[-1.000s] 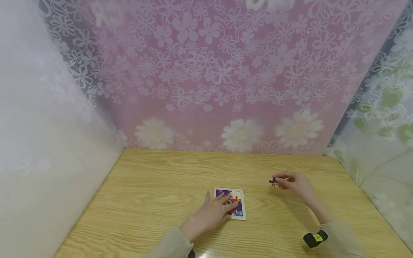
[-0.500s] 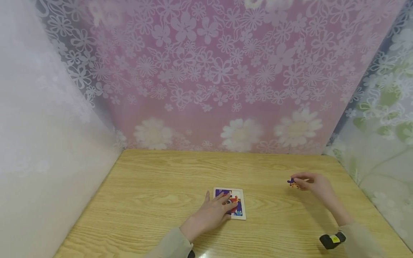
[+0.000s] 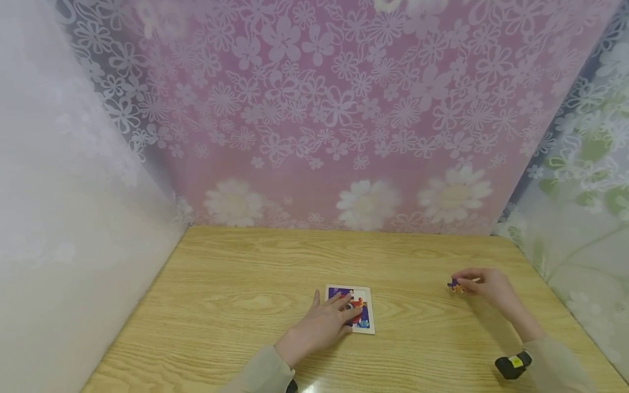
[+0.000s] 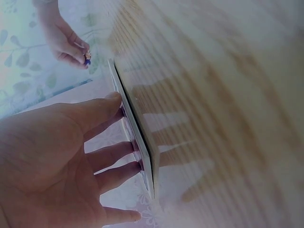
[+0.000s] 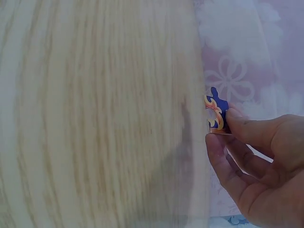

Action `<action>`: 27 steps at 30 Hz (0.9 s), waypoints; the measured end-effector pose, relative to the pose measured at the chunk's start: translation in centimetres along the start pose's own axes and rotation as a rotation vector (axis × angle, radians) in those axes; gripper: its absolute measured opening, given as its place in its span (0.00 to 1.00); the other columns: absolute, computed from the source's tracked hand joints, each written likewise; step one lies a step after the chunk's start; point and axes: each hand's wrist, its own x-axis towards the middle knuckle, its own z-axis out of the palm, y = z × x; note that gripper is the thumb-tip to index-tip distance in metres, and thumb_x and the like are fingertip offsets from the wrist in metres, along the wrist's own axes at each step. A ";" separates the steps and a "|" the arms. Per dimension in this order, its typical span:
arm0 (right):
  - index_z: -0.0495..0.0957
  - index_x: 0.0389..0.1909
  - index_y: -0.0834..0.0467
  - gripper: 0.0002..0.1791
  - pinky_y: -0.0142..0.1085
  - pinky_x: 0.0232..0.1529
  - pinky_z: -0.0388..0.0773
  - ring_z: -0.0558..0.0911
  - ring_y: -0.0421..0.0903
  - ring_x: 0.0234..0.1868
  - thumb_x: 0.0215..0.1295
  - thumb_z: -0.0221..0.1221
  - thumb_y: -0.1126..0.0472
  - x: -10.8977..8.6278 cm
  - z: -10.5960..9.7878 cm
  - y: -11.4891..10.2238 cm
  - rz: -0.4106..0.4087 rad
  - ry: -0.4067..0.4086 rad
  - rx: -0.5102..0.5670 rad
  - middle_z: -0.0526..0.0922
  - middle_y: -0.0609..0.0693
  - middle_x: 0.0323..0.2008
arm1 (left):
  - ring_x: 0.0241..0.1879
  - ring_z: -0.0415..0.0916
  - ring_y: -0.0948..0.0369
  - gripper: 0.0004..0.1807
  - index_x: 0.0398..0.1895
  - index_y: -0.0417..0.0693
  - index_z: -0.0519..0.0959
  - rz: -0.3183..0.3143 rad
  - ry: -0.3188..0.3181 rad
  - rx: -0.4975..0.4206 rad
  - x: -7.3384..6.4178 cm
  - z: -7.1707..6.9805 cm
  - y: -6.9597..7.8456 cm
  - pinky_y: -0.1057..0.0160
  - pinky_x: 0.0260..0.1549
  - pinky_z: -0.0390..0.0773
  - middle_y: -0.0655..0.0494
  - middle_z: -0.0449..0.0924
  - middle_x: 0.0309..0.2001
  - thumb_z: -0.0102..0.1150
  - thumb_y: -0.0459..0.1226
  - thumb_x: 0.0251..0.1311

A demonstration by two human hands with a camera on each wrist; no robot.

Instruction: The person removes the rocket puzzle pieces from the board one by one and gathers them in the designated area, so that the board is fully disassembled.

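Note:
A small jigsaw puzzle board (image 3: 371, 322) with a pale frame lies on the table, its picture purple, red and blue. One upper right patch of it shows white. My left hand (image 3: 319, 327) rests on the board with its fingers spread and straight; the palm covers part of the picture. In the left wrist view the fingertips touch the board's face (image 4: 149, 175). Off to the right, my right hand (image 3: 491, 289) pinches a jigsaw puzzle piece (image 5: 217, 111) between thumb and fingers. The piece is dark blue with orange and yellow swirls, and is held above the table.
The wood-grain table (image 3: 245, 273) runs back to a pink flowered curtain (image 3: 344, 109). A whitish panel (image 3: 73, 218) borders it on the left, and a flowered panel (image 3: 585, 180) on the right. A black wrist camera (image 3: 512, 364) sits at the right sleeve.
My right hand has moved rightward, away from the board, carrying the puzzle piece, and lately sank slightly. The left hand and the board have stayed in place.

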 end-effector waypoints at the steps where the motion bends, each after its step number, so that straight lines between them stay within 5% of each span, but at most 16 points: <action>1: 0.84 0.52 0.66 0.16 0.35 0.32 0.84 0.87 0.44 0.34 0.73 0.60 0.59 0.0 0.0 0.1 0.001 -0.010 0.002 0.88 0.61 0.42 | 0.73 0.64 0.51 0.26 0.73 0.66 0.71 0.000 -0.002 0.000 0.0 0.0 0.0 0.30 0.66 0.61 0.54 0.65 0.75 0.55 0.50 0.72; 15: 0.82 0.51 0.71 0.13 0.35 0.32 0.84 0.86 0.55 0.40 0.70 0.60 0.70 0.4 -0.2 0.9 -0.011 -0.110 -0.007 0.85 0.68 0.46 | 0.73 0.64 0.51 0.27 0.73 0.67 0.70 -0.003 0.005 0.025 0.0 0.2 0.1 0.30 0.66 0.61 0.54 0.65 0.75 0.55 0.50 0.72; 27: 0.83 0.49 0.67 0.11 0.34 0.31 0.81 0.86 0.59 0.40 0.69 0.60 0.69 1.5 -0.1 1.9 -0.074 -0.091 -0.113 0.86 0.65 0.43 | 0.74 0.62 0.51 0.27 0.74 0.67 0.69 -0.010 -0.012 0.016 0.0 0.2 0.1 0.30 0.67 0.60 0.54 0.64 0.75 0.54 0.51 0.73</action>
